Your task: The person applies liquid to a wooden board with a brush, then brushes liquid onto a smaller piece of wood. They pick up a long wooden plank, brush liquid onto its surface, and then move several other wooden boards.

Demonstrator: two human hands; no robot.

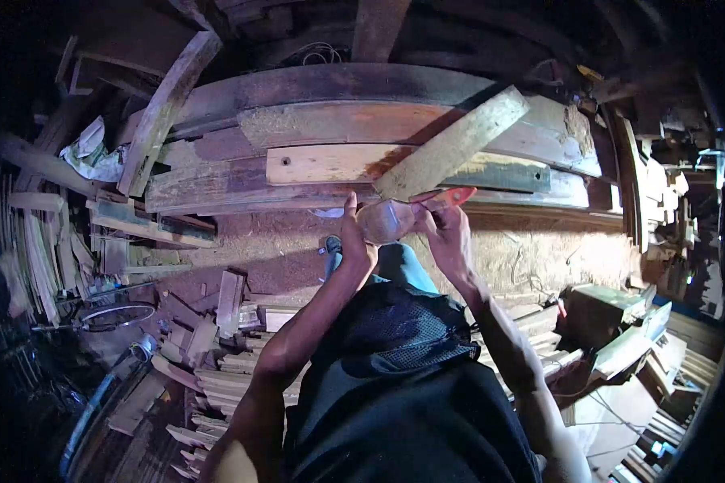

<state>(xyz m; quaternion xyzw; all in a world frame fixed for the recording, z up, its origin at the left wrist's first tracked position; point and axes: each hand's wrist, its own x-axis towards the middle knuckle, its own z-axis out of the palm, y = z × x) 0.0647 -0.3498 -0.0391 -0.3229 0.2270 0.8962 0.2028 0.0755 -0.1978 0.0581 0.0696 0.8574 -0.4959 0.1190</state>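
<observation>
- Clasping round thing (383, 222) in left hand (358, 235), at near end of plank (459, 141).
- Gripping red piece (462, 194) in right hand (447, 232), right of plank's near end.

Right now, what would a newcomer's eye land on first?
Probably the pale plank, slanting across the long boards ahead. Next, the rounded brownish thing at center, between the left hand and right hand; a bright orange item shows just above the right hand.
</observation>
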